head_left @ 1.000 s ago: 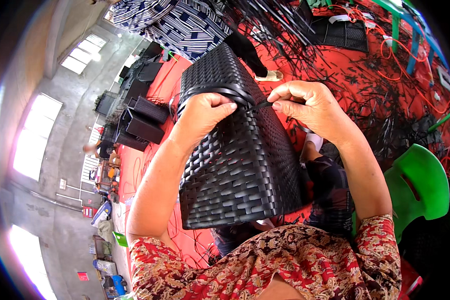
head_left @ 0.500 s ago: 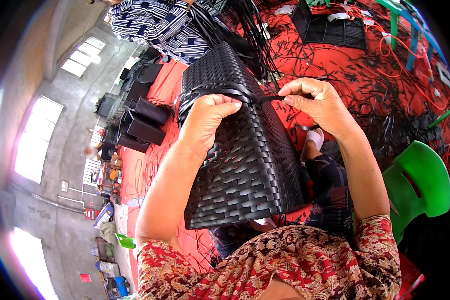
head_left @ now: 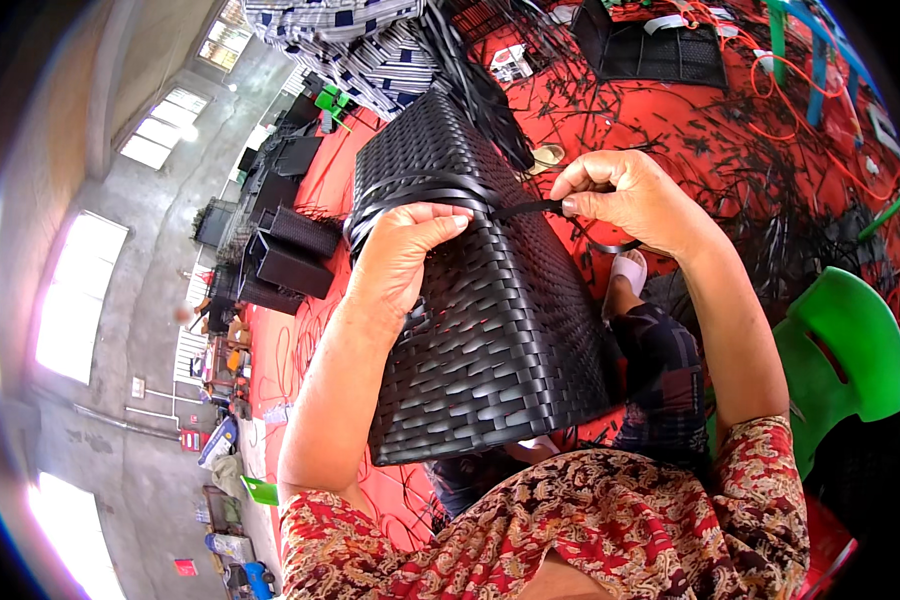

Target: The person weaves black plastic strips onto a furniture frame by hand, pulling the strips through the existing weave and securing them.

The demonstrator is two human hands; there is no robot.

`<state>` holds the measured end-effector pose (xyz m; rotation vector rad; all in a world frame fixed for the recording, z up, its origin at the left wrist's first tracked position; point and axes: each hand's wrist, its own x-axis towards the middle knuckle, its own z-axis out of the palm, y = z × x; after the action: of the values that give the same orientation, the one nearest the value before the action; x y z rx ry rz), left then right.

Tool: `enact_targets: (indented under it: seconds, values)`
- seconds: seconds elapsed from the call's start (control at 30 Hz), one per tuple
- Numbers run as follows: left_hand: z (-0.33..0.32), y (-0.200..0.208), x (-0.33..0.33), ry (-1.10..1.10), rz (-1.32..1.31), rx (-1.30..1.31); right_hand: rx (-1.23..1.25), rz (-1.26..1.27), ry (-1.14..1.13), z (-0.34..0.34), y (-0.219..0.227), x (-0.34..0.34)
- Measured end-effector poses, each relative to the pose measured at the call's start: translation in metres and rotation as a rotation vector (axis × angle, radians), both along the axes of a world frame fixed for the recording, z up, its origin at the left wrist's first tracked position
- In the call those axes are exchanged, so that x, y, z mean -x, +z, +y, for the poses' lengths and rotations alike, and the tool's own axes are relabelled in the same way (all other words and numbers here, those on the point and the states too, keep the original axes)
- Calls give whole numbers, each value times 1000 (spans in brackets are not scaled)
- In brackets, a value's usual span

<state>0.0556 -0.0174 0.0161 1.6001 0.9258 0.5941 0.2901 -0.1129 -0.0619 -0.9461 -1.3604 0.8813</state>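
Right hand (head_left: pixel 638 203), pinching a strip (head_left: pixel 526 209), has moved outward from the woven box (head_left: pixel 480 350).

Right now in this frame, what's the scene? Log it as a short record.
left hand: at the black woven wicker piece, near its long edge; exact grip unclear
right hand: pinching a flat black strip
strip: spans from that edge to the right hand
floor: red covering, black scraps strewn at right
right side: green plastic chair
beyond: person's striped garment

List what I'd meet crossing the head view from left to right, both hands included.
Bright wall window → piled dark woven pieces → left hand → taut black strip → right hand → green chair.
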Motion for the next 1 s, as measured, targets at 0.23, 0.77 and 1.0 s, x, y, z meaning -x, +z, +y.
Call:
enact_targets:
  seconds: [0.23,0.77,1.0]
  values:
    - [1,2,-4,-11,-22,40,-54,-108,55,19,3,8]
    - [16,-4,12,-59,8,-53,25,-129,5,22,16,21]
    - [11,-2,-1,27,87,-23,103,19,-41,4,2,9]
